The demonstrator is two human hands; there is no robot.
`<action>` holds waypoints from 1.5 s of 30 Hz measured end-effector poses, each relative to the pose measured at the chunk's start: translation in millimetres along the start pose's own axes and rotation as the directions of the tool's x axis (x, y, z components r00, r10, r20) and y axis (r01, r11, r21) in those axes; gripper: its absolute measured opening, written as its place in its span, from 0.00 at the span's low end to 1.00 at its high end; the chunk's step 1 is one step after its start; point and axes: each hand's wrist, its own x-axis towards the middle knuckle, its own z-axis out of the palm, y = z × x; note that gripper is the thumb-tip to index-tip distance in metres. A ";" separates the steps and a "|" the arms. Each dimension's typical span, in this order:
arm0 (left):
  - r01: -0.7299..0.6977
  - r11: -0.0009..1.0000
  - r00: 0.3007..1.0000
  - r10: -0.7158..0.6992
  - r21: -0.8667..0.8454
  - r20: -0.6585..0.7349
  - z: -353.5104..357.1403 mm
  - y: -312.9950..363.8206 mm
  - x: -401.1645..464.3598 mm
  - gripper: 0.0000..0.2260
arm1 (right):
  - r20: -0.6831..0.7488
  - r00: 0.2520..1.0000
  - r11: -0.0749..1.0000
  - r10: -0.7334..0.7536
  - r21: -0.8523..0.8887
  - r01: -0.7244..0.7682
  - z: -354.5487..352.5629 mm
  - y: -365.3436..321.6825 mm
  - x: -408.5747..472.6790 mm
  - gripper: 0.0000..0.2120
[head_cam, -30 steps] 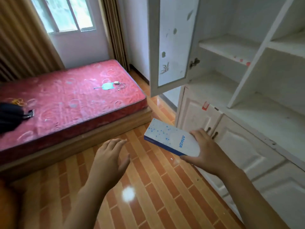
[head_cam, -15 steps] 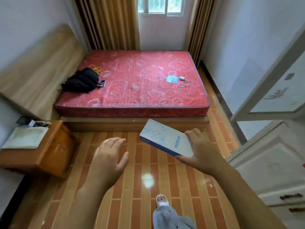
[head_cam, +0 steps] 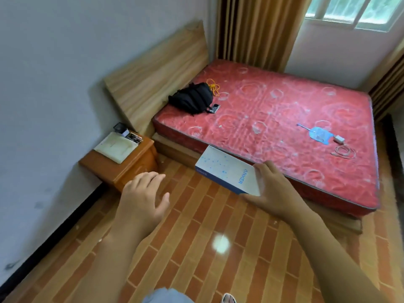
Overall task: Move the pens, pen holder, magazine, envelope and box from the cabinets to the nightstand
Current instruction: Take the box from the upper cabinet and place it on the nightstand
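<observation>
My right hand [head_cam: 273,189] grips a white and blue box [head_cam: 225,169] by its near end and holds it level above the tiled floor. My left hand [head_cam: 142,197] hangs empty in front of me, fingers relaxed. To the left, against the wall, stands the orange wooden nightstand [head_cam: 129,167]. On its top lie a white padded envelope [head_cam: 115,146], a dark pen holder [head_cam: 120,129] at the back corner, and several pens [head_cam: 135,136] beside it. The cabinets are out of view.
A bed with a red mattress [head_cam: 284,119] fills the right half of the room, its wooden headboard [head_cam: 157,71] against the left wall. A black bag [head_cam: 192,97], a blue item [head_cam: 319,134] and a charger cable [head_cam: 343,150] lie on the mattress. Curtains [head_cam: 255,29] hang behind.
The view has swung left, from the open cabinet past the bed to the nightstand, which now lies closer. Both hands kept their pose, the box still in my right hand.
</observation>
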 end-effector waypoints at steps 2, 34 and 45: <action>0.054 0.998 0.998 -0.054 0.016 -0.016 -4.0 -21.0 8.7 0.25 | 0.022 0.998 0.999 -0.052 0.001 0.052 11.0 -14.9 33.0 0.40; 0.368 0.929 0.927 -0.370 -0.044 -0.053 -57.3 -496.3 185.1 0.26 | 0.191 0.937 0.949 -0.293 -0.063 0.309 220.6 -359.6 481.5 0.37; 0.473 0.880 0.879 -0.475 0.050 0.042 -30.0 -593.7 310.7 0.26 | 0.312 0.894 0.939 -0.321 -0.020 0.344 295.9 -377.4 674.5 0.41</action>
